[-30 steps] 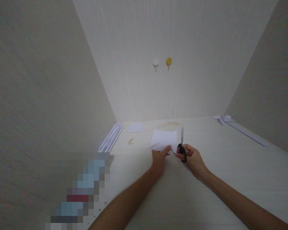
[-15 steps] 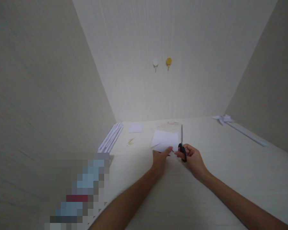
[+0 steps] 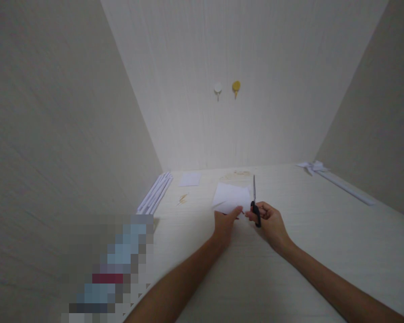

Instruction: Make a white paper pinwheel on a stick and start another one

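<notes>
My left hand (image 3: 226, 222) pinches the lower edge of a white sheet of paper (image 3: 231, 196), thumb on top and the other fingers mostly hidden beneath. A slit or fold line shows near the paper's lower left. Black-handled scissors (image 3: 256, 213) are in my right hand (image 3: 269, 222), fingers through and around the handles. The blades look closed and point away from me, upright beside the paper's right edge. A small dark thing, too tiny to make out, shows between my left thumb and right fingertips.
Rolled paper sticks (image 3: 155, 194) lie along the left wall. Behind are a square white paper (image 3: 190, 179) and several thin yellowish sticks (image 3: 182, 199). At right, a long paper strip (image 3: 346, 187) runs from crumpled paper scraps (image 3: 313, 167). White (image 3: 217, 88) and yellow (image 3: 236, 85) hooks hang on the back wall.
</notes>
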`<move>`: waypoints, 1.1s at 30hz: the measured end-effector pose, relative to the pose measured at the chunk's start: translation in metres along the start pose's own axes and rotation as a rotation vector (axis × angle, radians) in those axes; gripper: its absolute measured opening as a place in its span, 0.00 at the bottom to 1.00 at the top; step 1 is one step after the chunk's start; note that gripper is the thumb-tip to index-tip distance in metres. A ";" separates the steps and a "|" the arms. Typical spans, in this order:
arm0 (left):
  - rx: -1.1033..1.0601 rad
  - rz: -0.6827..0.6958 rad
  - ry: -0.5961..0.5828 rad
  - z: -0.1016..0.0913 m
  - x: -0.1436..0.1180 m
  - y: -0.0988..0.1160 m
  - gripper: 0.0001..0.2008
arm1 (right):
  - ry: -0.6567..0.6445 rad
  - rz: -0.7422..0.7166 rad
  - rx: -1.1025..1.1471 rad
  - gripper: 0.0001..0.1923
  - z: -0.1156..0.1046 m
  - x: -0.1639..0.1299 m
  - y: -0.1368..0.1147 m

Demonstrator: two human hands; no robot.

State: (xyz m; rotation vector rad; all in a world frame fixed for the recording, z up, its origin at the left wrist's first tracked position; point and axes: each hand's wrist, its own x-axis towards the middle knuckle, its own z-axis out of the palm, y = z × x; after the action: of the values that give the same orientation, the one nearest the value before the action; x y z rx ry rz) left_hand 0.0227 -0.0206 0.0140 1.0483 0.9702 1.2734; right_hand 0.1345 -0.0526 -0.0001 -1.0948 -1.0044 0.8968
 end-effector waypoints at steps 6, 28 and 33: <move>-0.028 -0.040 0.069 -0.002 0.004 -0.003 0.08 | 0.008 0.045 0.015 0.15 0.000 0.000 -0.004; -0.006 -0.039 0.054 0.000 -0.001 0.003 0.07 | -0.024 -0.009 0.024 0.13 -0.001 0.001 0.001; 0.016 -0.041 0.044 -0.001 -0.002 0.002 0.08 | -0.028 -0.003 0.021 0.13 -0.002 0.001 0.003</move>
State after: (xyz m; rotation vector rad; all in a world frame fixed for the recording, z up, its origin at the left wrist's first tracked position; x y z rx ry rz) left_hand 0.0213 -0.0223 0.0161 1.0117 1.0316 1.2614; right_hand 0.1362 -0.0510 -0.0030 -1.0654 -1.0176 0.9203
